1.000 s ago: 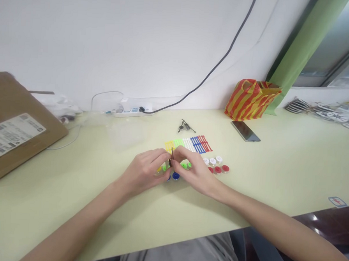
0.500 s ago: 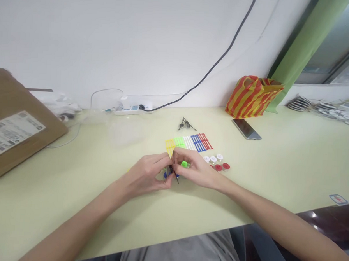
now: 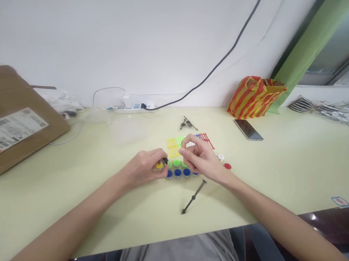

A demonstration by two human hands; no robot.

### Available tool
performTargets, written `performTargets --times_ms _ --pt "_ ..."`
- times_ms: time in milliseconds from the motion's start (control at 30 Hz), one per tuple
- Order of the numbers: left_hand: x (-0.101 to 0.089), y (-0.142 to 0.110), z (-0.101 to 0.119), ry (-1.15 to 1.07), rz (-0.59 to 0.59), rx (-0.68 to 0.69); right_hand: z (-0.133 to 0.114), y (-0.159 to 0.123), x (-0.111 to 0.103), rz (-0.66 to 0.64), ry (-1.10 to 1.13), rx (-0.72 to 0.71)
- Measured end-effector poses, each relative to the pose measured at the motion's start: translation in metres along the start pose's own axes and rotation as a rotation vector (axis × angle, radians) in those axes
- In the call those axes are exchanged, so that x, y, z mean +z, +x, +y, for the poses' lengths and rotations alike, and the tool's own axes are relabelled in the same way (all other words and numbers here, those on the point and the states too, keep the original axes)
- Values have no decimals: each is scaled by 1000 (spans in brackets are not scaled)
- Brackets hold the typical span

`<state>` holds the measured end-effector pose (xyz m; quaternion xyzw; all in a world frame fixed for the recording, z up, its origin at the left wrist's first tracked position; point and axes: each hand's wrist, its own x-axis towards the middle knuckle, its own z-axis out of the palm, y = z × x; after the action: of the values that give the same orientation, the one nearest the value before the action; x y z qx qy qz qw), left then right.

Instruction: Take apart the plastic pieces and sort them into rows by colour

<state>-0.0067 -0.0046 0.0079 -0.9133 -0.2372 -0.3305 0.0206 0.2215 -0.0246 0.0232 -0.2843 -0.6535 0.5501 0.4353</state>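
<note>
My left hand (image 3: pixel 143 166) pinches a small black plastic piece (image 3: pixel 165 161) between thumb and fingers, beside a yellow disc (image 3: pixel 159 165). My right hand (image 3: pixel 199 158) is curled, thumb and forefinger brought together, with nothing visible between them; it hovers over the coloured strips. Below it, a thin black rod with an arrow-like end and a round middle (image 3: pixel 193 197) is slanted over the bare tabletop, slightly blurred. Blue discs (image 3: pixel 177 172) and green discs (image 3: pixel 176 162) stand in rows between my hands. Yellow strips (image 3: pixel 173 148) lie behind them, and red strips (image 3: pixel 207 140) show past my right hand.
More black parts (image 3: pixel 188 124) lie farther back. A phone (image 3: pixel 248 129) and a striped bag (image 3: pixel 256 96) are at the right rear. A power strip (image 3: pixel 134 107) sits by the wall, with a cardboard box (image 3: pixel 19 122) at left. A white disc (image 3: pixel 221 158) and red disc (image 3: pixel 227 166) show at right.
My hands have come apart, the right one moving right and up. The black rod has left my fingers and is now nearer me, over the table. More discs are uncovered.
</note>
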Motion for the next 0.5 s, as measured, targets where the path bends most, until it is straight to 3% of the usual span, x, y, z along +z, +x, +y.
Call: performTargets --times_ms 200,267,333,433,500 --pt "3 1 -1 6 -39 -48 5 7 -5 109 -24 71" --pt "3 1 0 -4 -49 -66 0 6 -10 75 -78 58" --pt "2 1 -1 -19 -46 -75 -7 2 -15 -126 -163 74" --pt "2 1 -3 -28 -42 -86 -15 -6 -16 -657 -330 220" --pt "3 0 -4 -15 -42 -87 -15 -13 -11 -877 -462 307"
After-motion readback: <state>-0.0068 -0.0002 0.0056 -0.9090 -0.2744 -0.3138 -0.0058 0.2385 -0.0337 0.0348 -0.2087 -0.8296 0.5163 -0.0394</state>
